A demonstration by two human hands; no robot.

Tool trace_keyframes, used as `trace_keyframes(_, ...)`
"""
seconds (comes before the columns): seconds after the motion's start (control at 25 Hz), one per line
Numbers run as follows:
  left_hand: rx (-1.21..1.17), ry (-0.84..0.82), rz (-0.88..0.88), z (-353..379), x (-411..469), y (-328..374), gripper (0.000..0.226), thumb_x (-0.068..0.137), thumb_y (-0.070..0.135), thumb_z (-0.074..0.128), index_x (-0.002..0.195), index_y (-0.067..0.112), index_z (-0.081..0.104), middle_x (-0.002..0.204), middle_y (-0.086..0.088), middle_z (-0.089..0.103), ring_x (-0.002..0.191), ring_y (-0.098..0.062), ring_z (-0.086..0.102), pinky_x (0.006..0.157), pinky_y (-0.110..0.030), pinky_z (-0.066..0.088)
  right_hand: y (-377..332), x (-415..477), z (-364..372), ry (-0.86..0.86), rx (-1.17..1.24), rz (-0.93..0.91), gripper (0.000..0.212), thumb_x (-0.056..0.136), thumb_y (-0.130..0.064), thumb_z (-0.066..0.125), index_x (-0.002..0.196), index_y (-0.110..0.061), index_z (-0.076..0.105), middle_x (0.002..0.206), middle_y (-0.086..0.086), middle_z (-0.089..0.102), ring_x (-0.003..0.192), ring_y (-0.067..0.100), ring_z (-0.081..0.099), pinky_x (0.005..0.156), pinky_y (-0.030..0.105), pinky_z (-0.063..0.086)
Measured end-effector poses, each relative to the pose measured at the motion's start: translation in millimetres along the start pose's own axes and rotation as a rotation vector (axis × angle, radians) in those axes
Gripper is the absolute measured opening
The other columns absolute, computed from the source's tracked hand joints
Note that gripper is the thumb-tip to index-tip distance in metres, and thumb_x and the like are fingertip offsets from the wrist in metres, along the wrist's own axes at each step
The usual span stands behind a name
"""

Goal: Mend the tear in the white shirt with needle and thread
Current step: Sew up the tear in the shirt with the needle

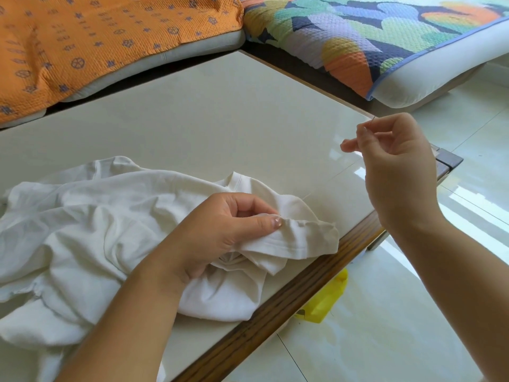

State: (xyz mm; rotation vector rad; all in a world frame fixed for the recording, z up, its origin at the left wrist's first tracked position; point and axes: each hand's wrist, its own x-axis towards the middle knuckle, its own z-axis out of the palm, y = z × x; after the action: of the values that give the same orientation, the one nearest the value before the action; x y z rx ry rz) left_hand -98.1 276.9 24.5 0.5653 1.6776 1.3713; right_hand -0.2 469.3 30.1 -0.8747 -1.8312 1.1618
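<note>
The white shirt [82, 230] lies crumpled on the left half of the pale table [220, 119]. My left hand [220, 232] pinches a folded edge of the shirt between thumb and fingers, near the table's right edge. My right hand [396, 166] is raised above the table's right corner and pinches a thin needle [372, 121], whose tip pokes out above the fingers. A fine pale thread [333, 177] runs taut from that hand down to the shirt fold.
The table has a dark wooden rim [289, 299] along its right side. An orange patterned cushion [96, 37] and a multicoloured cushion [358, 31] lie behind it. A yellow object [325, 301] lies on the glossy tiled floor below the rim.
</note>
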Motion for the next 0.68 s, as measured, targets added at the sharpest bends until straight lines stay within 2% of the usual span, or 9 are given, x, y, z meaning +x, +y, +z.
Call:
trace_keyframes(0.08, 0.03, -0.032, -0.025, -0.9, -1.5, 0.8, 0.006, 0.074, 0.023, 0.074, 0.076, 0.017, 0.076, 0.07, -0.001, 0.069, 0.066, -0.01, 0.066, 0.056, -0.019, 0.051, 1.9, -0.2, 0.5, -0.002, -0.014, -0.031, 0.005, 0.1, -0.021, 0.051, 0.099, -0.018, 0.055, 0.087, -0.009, 0.07, 0.062, 0.012, 0.059, 0.046, 0.008, 0.039)
trace_keyframes(0.2, 0.04, -0.024, -0.029, -1.6, -0.6, -0.4, 0.004, 0.08, 0.019, 0.073, 0.078, 0.016, 0.075, 0.072, -0.001, 0.07, 0.067, -0.01, 0.067, 0.057, -0.019, 0.051, -3.8, -0.3, -1.7, -0.004, 0.009, -0.032, 0.004, 0.1, -0.02, 0.052, 0.098, -0.018, 0.056, 0.082, -0.01, 0.069, 0.075, 0.018, 0.064, 0.057, 0.006, 0.044)
trace_keyframes(0.28, 0.034, 0.006, -0.015, -0.9, 0.7, -1.4, 0.004, 0.084, 0.014, 0.072, 0.082, 0.013, 0.075, 0.073, -0.001, 0.072, 0.068, -0.01, 0.067, 0.058, -0.018, 0.051, -12.9, -3.3, -5.1, -0.107, 0.105, 0.009, 0.005, 0.099, -0.017, 0.053, 0.097, -0.015, 0.057, 0.077, -0.003, 0.071, 0.073, 0.02, 0.069, 0.07, 0.021, 0.056)
trace_keyframes(0.32, 0.025, 0.023, -0.009, -0.6, 1.5, -1.3, 0.004, 0.083, 0.014, 0.072, 0.084, 0.012, 0.075, 0.074, -0.001, 0.072, 0.069, -0.01, 0.068, 0.058, -0.018, 0.051, -18.1, -8.5, -5.1, -0.198, 0.136, 0.024, 0.007, 0.099, -0.017, 0.053, 0.097, -0.014, 0.059, 0.075, 0.001, 0.072, 0.071, 0.018, 0.07, 0.07, 0.028, 0.059)
trace_keyframes(0.36, 0.011, 0.038, -0.002, -1.1, 2.3, -1.4, 0.006, 0.081, 0.015, 0.072, 0.085, 0.011, 0.075, 0.075, -0.002, 0.073, 0.07, -0.01, 0.069, 0.058, -0.018, 0.052, -21.9, -16.0, -3.6, -0.29, 0.105, 0.002, 0.007, 0.098, -0.018, 0.053, 0.096, -0.016, 0.059, 0.075, 0.0, 0.072, 0.069, 0.013, 0.07, 0.068, 0.028, 0.057)
trace_keyframes(0.44, -0.03, 0.05, 0.008, -1.4, 3.3, -0.8, 0.014, 0.076, 0.02, 0.072, 0.086, 0.011, 0.075, 0.077, -0.004, 0.074, 0.072, -0.012, 0.071, 0.059, -0.019, 0.053, -20.5, -34.0, 2.0, -0.453, -0.132, -0.155, 0.007, 0.096, -0.027, 0.053, 0.093, -0.027, 0.059, 0.078, -0.012, 0.071, 0.076, 0.0, 0.064, 0.067, 0.015, 0.048)
trace_keyframes(0.48, -0.044, 0.05, 0.011, -0.8, 3.7, -0.3, 0.017, 0.075, 0.021, 0.072, 0.087, 0.009, 0.075, 0.077, -0.005, 0.074, 0.071, -0.013, 0.071, 0.058, -0.019, 0.053, -18.8, -42.8, 4.8, -0.526, -0.254, -0.221, 0.006, 0.095, -0.031, 0.052, 0.092, -0.031, 0.057, 0.081, -0.015, 0.069, 0.081, -0.002, 0.06, 0.068, 0.014, 0.045)
trace_keyframes(0.6, -0.076, 0.043, 0.01, 0.8, 2.2, 1.0, 0.018, 0.077, 0.018, 0.069, 0.089, 0.005, 0.072, 0.068, -0.004, 0.072, 0.057, -0.01, 0.068, 0.049, -0.015, 0.049, -15.1, -53.6, 8.4, -0.719, -0.409, -0.282, 0.008, 0.099, -0.034, 0.045, 0.1, -0.028, 0.05, 0.093, -0.009, 0.065, 0.083, 0.007, 0.056, 0.073, 0.027, 0.044)
trace_keyframes(0.68, -0.068, 0.042, 0.001, -3.1, 1.3, 1.1, 0.017, 0.077, 0.02, 0.07, 0.087, 0.006, 0.073, 0.067, -0.005, 0.071, 0.057, -0.011, 0.066, 0.049, -0.018, 0.05, -16.5, -48.6, 6.8, -0.738, -0.455, -0.267, 0.008, 0.101, -0.032, 0.04, 0.101, -0.026, 0.046, 0.092, -0.006, 0.062, 0.083, 0.014, 0.055, 0.073, 0.031, 0.044)
